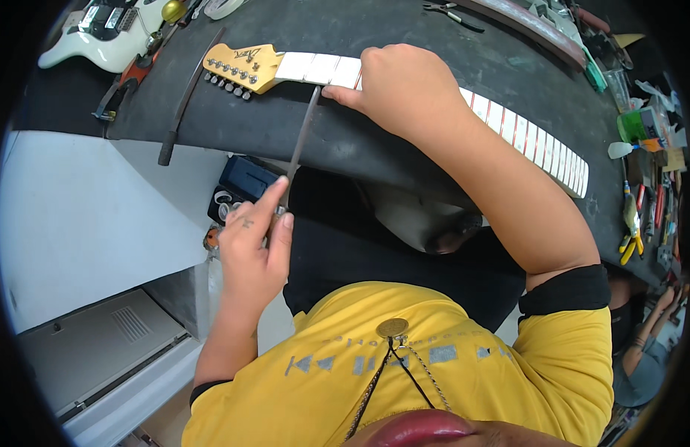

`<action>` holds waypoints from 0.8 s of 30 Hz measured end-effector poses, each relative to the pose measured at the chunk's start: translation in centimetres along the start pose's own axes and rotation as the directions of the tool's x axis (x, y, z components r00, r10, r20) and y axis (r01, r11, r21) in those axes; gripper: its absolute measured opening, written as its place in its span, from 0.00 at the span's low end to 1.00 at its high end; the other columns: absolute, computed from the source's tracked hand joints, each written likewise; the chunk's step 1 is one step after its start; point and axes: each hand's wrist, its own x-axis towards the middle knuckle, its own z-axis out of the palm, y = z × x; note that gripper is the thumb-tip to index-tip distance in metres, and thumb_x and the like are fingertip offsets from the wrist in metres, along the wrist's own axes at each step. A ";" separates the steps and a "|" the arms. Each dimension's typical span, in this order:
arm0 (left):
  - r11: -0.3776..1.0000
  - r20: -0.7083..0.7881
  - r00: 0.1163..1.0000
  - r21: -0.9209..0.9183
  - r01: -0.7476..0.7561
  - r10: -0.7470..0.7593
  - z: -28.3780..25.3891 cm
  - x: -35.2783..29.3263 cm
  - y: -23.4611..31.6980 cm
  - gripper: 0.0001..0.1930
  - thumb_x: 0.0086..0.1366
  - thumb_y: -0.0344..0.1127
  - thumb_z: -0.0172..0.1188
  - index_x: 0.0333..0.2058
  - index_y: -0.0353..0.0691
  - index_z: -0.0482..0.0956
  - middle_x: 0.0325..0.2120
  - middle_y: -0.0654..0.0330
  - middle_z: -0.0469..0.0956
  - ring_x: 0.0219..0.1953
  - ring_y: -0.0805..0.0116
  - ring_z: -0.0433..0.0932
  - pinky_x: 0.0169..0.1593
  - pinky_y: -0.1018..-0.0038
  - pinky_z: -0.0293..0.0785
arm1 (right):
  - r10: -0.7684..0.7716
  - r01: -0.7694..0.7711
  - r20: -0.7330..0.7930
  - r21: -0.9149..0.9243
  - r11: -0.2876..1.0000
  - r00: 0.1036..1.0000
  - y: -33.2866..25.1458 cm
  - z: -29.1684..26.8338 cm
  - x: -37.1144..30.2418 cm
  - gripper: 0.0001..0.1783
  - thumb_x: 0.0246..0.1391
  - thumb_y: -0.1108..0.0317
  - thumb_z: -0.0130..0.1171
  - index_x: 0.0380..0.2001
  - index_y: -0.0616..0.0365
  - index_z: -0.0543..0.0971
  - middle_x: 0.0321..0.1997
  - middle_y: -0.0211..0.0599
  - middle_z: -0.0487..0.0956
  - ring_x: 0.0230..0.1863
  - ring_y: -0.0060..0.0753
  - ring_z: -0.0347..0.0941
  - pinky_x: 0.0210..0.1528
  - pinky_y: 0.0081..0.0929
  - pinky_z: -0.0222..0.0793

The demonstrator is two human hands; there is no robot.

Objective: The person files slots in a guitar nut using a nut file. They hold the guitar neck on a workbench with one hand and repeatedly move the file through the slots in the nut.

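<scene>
A guitar neck [524, 134] with a tan headstock [244, 65] lies across the dark workbench, its fretboard covered in white strips between the frets. My right hand [408, 86] is closed over the neck, fingers wrapped across the fretboard and thumb along the near edge. In my left hand [252, 249] is a long thin metal file [303, 138], the index finger stretched along it and its handle mostly hidden by the hand. The file's far end reaches the near edge of the neck, close to my right thumb; whether it touches is unclear.
Left of the headstock lies another file [188, 97] with a dark handle, near a white guitar body [99, 33]. Pliers [457, 16] and a curved brown bar [527, 26] lie at the back. Tools, yellow pliers [630, 232] among them, crowd the right. Another person [647, 357] is at lower right.
</scene>
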 end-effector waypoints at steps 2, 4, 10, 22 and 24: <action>1.000 -0.002 1.000 -0.011 0.004 -0.004 -0.1 1.0 0.6 0.24 0.72 0.22 0.66 0.66 0.34 0.85 0.29 0.58 0.79 0.32 0.66 0.74 0.41 0.71 0.72 | 0.026 -0.026 -0.015 -0.010 1.000 1.000 0.3 0.4 0.2 0.35 0.65 0.34 0.70 0.31 0.61 0.92 0.29 0.47 0.90 0.35 0.51 0.91 0.41 0.43 0.87; 1.000 0.013 1.000 -0.011 -0.005 0.005 0.2 1.6 0.7 0.24 0.72 0.22 0.66 0.65 0.34 0.85 0.30 0.57 0.81 0.31 0.66 0.76 0.42 0.71 0.73 | 0.021 -0.021 -0.009 -0.006 1.000 1.000 0.3 0.3 0.3 0.35 0.65 0.34 0.70 0.31 0.61 0.92 0.29 0.47 0.90 0.35 0.51 0.91 0.41 0.43 0.87; 0.996 -0.012 0.997 0.056 -0.075 0.075 1.4 5.6 0.9 0.23 0.73 0.24 0.65 0.65 0.35 0.85 0.30 0.51 0.84 0.30 0.63 0.80 0.41 0.68 0.76 | -0.011 0.012 -0.056 0.025 1.000 0.998 0.1 0.3 0.1 0.34 0.65 0.35 0.70 0.31 0.61 0.92 0.30 0.48 0.90 0.37 0.52 0.91 0.42 0.43 0.87; 0.994 0.007 0.996 0.066 -0.091 0.091 0.8 4.2 0.6 0.23 0.73 0.24 0.66 0.65 0.35 0.85 0.36 0.49 0.89 0.32 0.62 0.83 0.43 0.68 0.79 | -0.005 0.006 -0.035 0.037 0.999 0.999 0.0 0.4 -0.3 0.32 0.64 0.37 0.71 0.31 0.61 0.92 0.30 0.49 0.90 0.38 0.52 0.91 0.43 0.44 0.88; 1.000 0.013 1.000 -0.021 0.000 0.000 2.3 9.2 1.5 0.23 0.73 0.25 0.66 0.65 0.36 0.85 0.34 0.49 0.87 0.29 0.68 0.78 0.40 0.71 0.76 | 0.005 -0.005 -0.048 0.008 1.000 0.999 0.3 0.3 0.3 0.33 0.64 0.36 0.71 0.31 0.61 0.92 0.30 0.49 0.89 0.38 0.52 0.91 0.42 0.44 0.87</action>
